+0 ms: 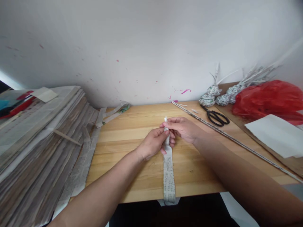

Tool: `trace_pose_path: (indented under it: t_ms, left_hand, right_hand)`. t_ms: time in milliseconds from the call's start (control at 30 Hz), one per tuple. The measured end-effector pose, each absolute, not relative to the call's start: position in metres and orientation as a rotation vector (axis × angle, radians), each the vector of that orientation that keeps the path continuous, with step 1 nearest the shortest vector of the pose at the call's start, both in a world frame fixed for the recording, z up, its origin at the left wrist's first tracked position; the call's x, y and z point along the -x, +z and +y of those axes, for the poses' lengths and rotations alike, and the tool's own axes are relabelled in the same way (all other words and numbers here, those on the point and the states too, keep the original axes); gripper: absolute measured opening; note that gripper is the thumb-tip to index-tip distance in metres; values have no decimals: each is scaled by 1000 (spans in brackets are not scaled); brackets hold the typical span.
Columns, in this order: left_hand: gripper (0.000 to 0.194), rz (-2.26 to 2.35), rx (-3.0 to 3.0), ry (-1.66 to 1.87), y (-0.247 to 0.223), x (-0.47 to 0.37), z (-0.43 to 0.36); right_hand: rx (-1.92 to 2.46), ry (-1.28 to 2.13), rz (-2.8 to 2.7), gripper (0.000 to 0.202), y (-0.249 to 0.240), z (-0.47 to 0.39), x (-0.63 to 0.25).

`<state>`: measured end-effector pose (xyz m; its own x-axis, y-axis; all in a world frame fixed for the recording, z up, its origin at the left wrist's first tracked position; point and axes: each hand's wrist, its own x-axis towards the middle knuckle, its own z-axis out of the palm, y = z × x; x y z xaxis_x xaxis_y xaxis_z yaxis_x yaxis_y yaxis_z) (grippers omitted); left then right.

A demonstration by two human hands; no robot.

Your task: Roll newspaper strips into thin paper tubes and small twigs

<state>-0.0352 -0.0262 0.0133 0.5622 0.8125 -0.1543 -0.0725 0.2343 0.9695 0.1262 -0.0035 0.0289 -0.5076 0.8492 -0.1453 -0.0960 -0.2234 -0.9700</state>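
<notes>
A long strip of printed newspaper [169, 173] runs from between my hands down over the front edge of the table. Its upper end is narrowed into a thin roll or fold, with a white tip poking above my fingers. My left hand [155, 142] pinches the strip from the left, thumb across the front. Just above and to the right, my right hand [183, 127] grips the narrowed end between thumb and fingers. Both hands are close together, and parts of the strip between them are hidden by the fingers.
A tall newspaper stack [54, 151] fills the left side. Thin paper rods [227, 138] lie diagonally at right, near black-handled scissors [216, 118]. Behind are woven paper shapes [209, 96], a red plastic bag [270, 99] and a white sheet [276, 134]. A wall borders the wooden table [113, 157].
</notes>
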Motion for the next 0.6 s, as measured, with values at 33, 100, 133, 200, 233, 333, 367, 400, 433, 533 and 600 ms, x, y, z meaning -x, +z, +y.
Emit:
trace_pose_path:
  t_ms: [33, 100, 133, 200, 233, 333, 367, 400, 433, 533, 600]
  left_hand:
    - [30, 765, -1176, 702, 14, 35, -26]
    - [31, 767, -1164, 717, 14, 34, -27]
    - [31, 781, -1180, 718, 14, 34, -28]
    - [33, 826, -1262, 722, 14, 34, -30]
    - [33, 853, -1323, 728, 14, 34, -31]
    - [31, 921, -1497, 779, 13, 35, -35]
    - [31, 937, -1531, 791, 13, 35, -35]
    - [31, 950, -1542, 793, 13, 35, -36]
    - [31, 952, -1525, 784, 13, 34, -36]
    - [34, 902, -1369, 711, 13, 33, -33]
    - [35, 862, -1258, 678, 13, 32, -31]
  right_hand:
    - [930, 1819, -1329, 29, 29, -4, -125]
    - [927, 1808, -1287, 28, 29, -5, -122]
    - [934, 1788, -1270, 29, 30, -5, -121]
    - [973, 1734, -1249, 31, 31, -7, -117]
    - [1008, 1692, -1247, 32, 32, -9, -115]
    - [1127, 1502, -1269, 32, 34, -12, -110]
    - [1153, 1431, -1279, 32, 35, -13, -108]
    - [1168, 1372, -1285, 32, 35, -14, -107]
    - [1176, 1339, -1286, 32, 35, -13, -107]
    - [1169, 1378, -1257, 31, 35, -12, -108]
    - [1132, 1484, -1248, 33, 34, -10, -111]
